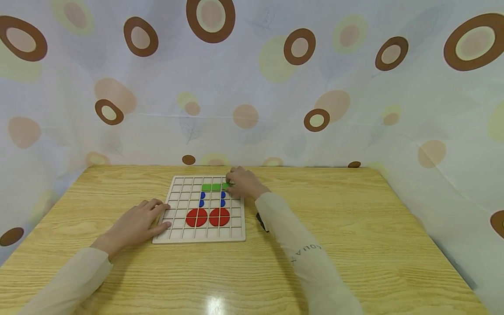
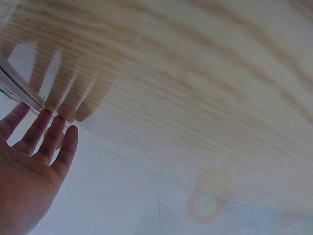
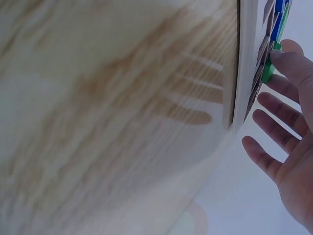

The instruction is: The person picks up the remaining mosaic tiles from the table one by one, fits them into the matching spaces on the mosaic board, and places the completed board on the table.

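Observation:
A pale wooden grid board lies flat on the table. Red quarter pieces form two discs in its lower cells, with small blue half-round pieces in two columns above. Green tiles run in a row near the top. At that row's right end, my right hand pinches a green tile between thumb and index finger; its other fingers are spread past the board's edge. My left hand rests at the board's left edge, fingers fairly straight and touching the rim.
The wood-grain table extends on both sides of the board and in front of it. A small black object lies partly hidden beside the right sleeve. A patterned cloth hangs behind the table and along its sides.

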{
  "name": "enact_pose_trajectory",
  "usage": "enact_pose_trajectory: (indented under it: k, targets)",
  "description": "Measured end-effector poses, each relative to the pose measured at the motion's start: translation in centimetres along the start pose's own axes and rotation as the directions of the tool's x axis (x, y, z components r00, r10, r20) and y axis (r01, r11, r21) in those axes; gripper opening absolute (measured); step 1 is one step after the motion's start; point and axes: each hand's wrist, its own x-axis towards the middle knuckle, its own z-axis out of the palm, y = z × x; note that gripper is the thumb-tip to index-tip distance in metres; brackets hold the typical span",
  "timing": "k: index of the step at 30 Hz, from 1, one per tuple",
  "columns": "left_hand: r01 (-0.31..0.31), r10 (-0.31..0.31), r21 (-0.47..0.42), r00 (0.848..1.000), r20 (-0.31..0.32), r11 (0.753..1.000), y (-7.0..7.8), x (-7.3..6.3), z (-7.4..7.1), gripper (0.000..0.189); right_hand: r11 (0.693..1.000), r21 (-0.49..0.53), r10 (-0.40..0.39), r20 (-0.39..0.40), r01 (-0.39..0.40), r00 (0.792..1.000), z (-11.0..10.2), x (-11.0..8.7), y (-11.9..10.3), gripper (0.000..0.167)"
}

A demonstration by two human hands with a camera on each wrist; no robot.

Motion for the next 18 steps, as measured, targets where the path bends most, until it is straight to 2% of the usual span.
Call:
enact_pose_trajectory:
  k: [18]
  targets:
    - [0.008,-0.008,0.000,1.000,0.008,1.000,0.02,0.01,0.01,0.050,1.000,-0.007,0.001,0.002,-0.001,1.000,0.24,0.20,-0.01,0.027]
